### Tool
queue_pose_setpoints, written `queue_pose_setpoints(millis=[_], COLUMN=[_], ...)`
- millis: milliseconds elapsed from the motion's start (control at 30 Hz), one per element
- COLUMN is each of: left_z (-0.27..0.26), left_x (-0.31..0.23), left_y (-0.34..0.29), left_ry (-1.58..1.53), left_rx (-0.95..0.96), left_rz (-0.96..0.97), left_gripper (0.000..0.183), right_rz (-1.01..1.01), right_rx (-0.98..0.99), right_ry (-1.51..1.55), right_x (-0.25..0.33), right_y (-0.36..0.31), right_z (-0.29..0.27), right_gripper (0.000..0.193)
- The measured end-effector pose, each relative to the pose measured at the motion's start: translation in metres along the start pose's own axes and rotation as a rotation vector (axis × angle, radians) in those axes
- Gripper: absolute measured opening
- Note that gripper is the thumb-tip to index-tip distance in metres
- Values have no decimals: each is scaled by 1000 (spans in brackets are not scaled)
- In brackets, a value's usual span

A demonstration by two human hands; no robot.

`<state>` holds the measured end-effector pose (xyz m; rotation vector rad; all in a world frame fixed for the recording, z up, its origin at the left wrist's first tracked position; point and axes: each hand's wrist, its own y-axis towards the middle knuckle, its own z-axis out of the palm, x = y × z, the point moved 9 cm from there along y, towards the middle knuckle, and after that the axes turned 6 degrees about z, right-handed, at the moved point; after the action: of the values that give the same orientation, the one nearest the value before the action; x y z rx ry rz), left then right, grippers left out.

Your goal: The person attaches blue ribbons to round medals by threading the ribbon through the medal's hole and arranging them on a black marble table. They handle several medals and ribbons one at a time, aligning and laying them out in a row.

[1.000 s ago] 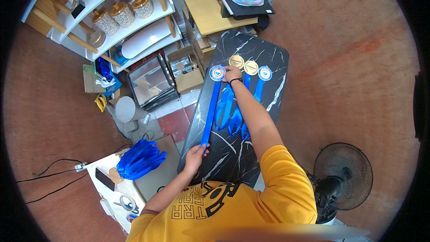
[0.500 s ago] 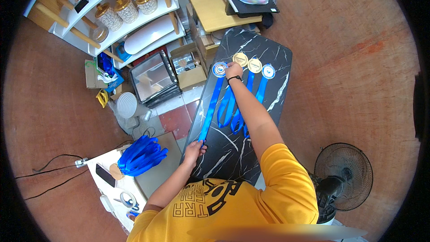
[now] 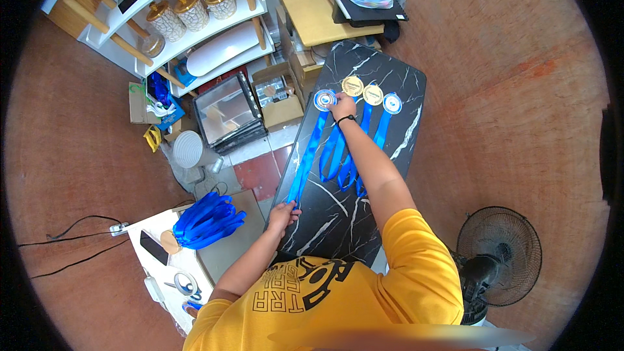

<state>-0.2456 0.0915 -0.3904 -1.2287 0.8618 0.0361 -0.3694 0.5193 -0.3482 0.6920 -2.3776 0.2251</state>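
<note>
1. From the head view, the blue-and-white medal (image 3: 325, 100) is on the black marbled bench (image 3: 325, 221), near its left edge. It is the one at the left end of the row.
2. The left hand (image 3: 283, 216) is low on the bench. Its thumb and fingers pinch the bottom end of the blue ribbon (image 3: 312, 156).
3. The right hand (image 3: 342, 107) is up at the top. Its fingers are bent and touch the medal's right edge. I cannot tell if they pinch it or just rest on it.
4. Between the two hands, the ribbon runs in a nearly straight line.
5. To the right are a gold medal (image 3: 352, 86), a second gold medal (image 3: 373, 95) and a white-faced medal (image 3: 392, 103). They have blue ribbons too, and the right arm hides some of them.
6. A big bunch of blue ribbons (image 3: 208, 221) is well apart, off to the left.
7. The step looks like setting this medal and its ribbon neatly in the row.
8. I think the next move calls for a soft pull, with the medal held steady so the ribbon does not twist.
</note>
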Motion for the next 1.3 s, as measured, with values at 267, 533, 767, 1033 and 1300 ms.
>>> queue_pose_setpoints(millis=[267, 533, 767, 1033, 1300], left_z=[11, 25, 22, 17, 11], left_x=[7, 28, 43, 45, 48], left_y=[-11, -13, -10, -12, -15], left_ry=[-71, -474, -570, -546, -562], left_rx=[53, 100, 56, 25, -3], left_rz=[-85, -229, -273, -256, -271], left_gripper=[23, 20, 17, 17, 20], right_rz=[140, 75, 170, 151, 214], right_rx=[99, 85, 63, 92, 73], right_ry=[4, -9, 1, -13, 52], right_x=[10, 14, 12, 13, -7], right_y=[-15, -13, -19, -17, -8], right_z=[-7, -7, -8, -4, 4], right_gripper=[54, 54, 57, 57, 44])
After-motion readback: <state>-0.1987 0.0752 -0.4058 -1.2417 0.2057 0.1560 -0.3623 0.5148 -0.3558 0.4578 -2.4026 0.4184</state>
